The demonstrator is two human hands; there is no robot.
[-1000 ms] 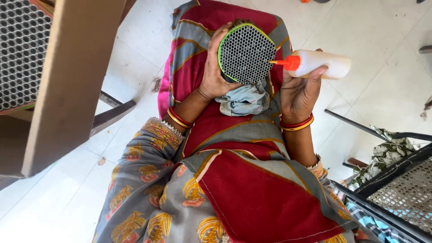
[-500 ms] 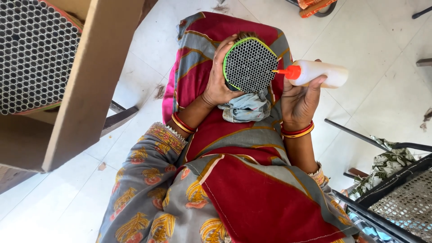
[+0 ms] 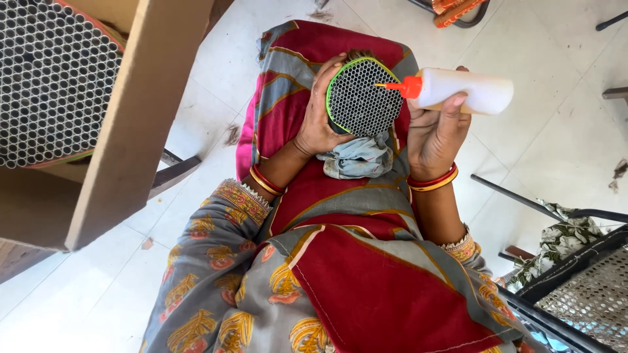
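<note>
Holding steady on the head view: left hand (image 3: 320, 124) has its grip clamped around the rim of a round honeycomb disc (image 3: 361, 97), a bundle of small dark tubes bound by a green band, open tube ends facing the camera. Fingers wrap the disc's left edge, thumb side low. Disc sits over the lap, just above a crumpled grey-blue cloth (image 3: 358, 158) lying on the red and grey fabric (image 3: 340, 196) across the knees.

Right hand (image 3: 437, 134) has its grip closed on a white squeeze bottle (image 3: 466, 90) with an orange nozzle (image 3: 399, 86). Key relation: the bottle's long axis runs roughly horizontal across the frame, nozzle pointing left, straight at the disc face. The tip lies over the disc's upper right part; I can't tell whether it touches the tubes or hangs just clear. So the disc lies directly left of the right grip, along the nozzle line, with both hands close together.

Containers: I can't read the bottle's fill level through the white wall. The disc's tubes look hollow and dark; nothing visible inside them.

Around it: a large cardboard box (image 3: 124, 131) upper left holds a much bigger honeycomb block of tubes (image 3: 52, 85), well apart from the hands. Dark mesh-sided frame (image 3: 582, 294) at lower right, patterned cloth (image 3: 562, 242) draped beside it. Pale tiled floor (image 3: 549, 150) underneath.
</note>
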